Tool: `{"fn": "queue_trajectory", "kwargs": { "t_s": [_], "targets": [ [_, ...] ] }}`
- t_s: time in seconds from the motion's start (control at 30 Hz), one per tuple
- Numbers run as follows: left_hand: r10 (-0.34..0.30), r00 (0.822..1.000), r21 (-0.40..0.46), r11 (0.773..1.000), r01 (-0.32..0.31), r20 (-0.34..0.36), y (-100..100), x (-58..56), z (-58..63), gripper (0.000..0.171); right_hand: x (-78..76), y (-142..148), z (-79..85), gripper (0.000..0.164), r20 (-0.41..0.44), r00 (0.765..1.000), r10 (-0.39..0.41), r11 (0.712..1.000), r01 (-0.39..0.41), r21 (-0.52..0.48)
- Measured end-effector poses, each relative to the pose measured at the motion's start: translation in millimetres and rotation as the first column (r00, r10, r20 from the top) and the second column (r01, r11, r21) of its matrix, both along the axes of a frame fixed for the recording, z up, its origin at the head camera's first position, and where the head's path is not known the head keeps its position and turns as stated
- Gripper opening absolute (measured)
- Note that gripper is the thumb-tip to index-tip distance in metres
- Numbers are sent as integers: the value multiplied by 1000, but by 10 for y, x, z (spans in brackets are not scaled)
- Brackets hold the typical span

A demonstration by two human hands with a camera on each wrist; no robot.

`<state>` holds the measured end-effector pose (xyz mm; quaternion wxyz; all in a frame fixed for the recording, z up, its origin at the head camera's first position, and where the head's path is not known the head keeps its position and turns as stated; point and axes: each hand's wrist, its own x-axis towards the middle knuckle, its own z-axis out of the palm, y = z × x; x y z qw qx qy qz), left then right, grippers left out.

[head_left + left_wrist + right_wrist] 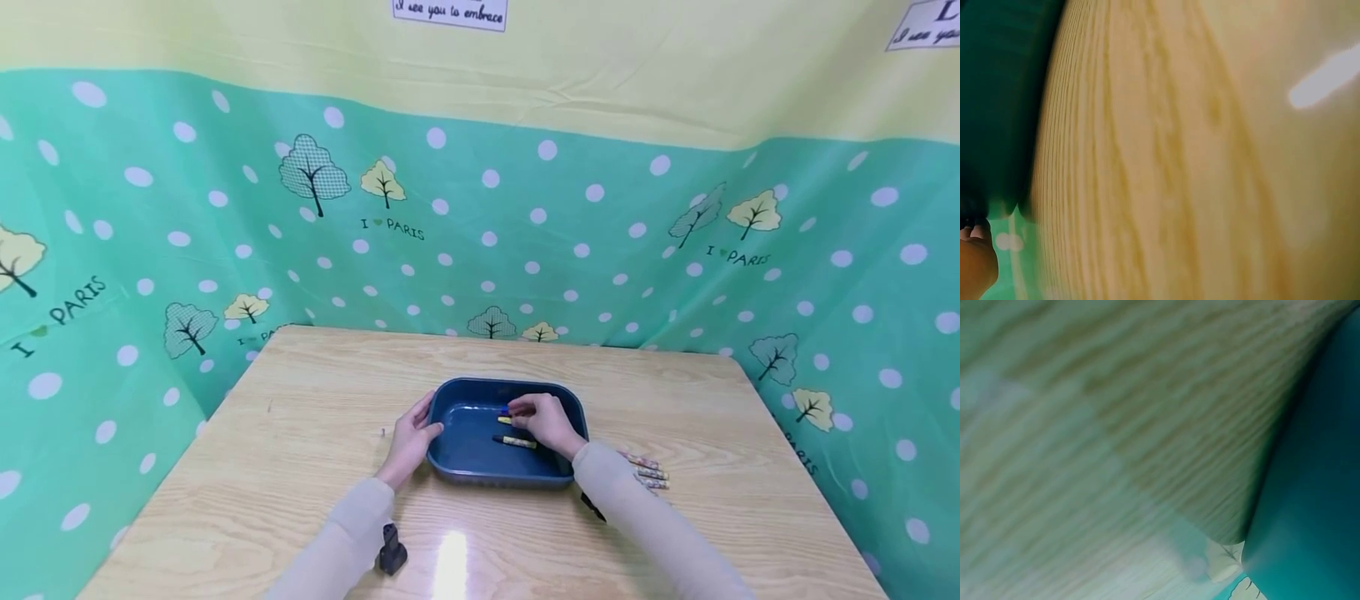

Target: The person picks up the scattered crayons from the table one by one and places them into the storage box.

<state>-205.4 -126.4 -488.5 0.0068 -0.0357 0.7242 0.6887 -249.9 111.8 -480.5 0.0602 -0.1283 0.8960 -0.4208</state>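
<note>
A dark blue rectangular tray (pixel 480 479) sits on the wooden table. My left hand (pixel 409 437) grips its left rim, thumb on the inside edge and fingers along the outside; the left wrist view catches part of that hand (pixel 975 262) at lower left. Over the tray's right half, my right hand (pixel 546 423) reaches in and pinches a blue crayon (pixel 503 412), mostly covered by the fingers. A yellow crayon (pixel 505 421) lies just below the fingertips, partly hidden. Nearer me, a black crayon (pixel 514 442) in a patterned wrapper lies on the tray floor.
Several wrapped crayons (pixel 652 473) lie on the table right of the tray, partly behind the right sleeve. Black devices are strapped at both wrists, the left one (pixel 392 550) plainly visible. A green dotted curtain (pixel 487 208) hangs behind the table (pixel 337 367).
</note>
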Motion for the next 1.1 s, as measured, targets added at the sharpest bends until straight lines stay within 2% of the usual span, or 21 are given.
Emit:
{"fn": "queue_trajectory", "kwargs": {
  "t_s": [0.17, 0.3, 0.43, 0.57, 0.73, 0.87, 1.07, 1.1],
  "targets": [
    [-9, 1000, -9, 1000, 9, -13, 18, 103, 185, 57, 6, -13, 6, 21, 9, 1000, -15, 1000, 15, -24],
    [-4, 1000, -15, 1000, 4, -16, 30, 138, 241, 56, 11, -22, 33, 21, 17, 999, -34, 999, 35, -42],
    [4, 1000, -11, 1000, -4, -7, 16, 114, 193, 57, 28, -12, 68, 22, 33, 999, -43, 994, 46, -99],
    [7, 1000, 5, 1000, -7, 1, -16, 37, 52, 59, 62, 20, 123, 23, 44, 998, -33, 986, 40, -161],
    [11, 1000, -10, 1000, -11, -3, -33, -39, -92, 59, 113, 101, 212, 24, 25, 999, -27, 982, 31, -185],
    [25, 1000, -29, 999, -25, -15, -26, -52, -102, 58, 162, 241, 290, 26, 20, 1000, -14, 982, 18, -189],
    [8, 1000, -15, 1000, -8, -18, -6, -69, -98, 58, 240, 519, 406, 29, 65, 996, -65, 972, 77, -221],
    [6, 1000, -10, 1000, -6, -15, -4, -49, -57, 58, 249, 554, 421, 30, 72, 995, -69, 969, 84, -232]
  ]
}}
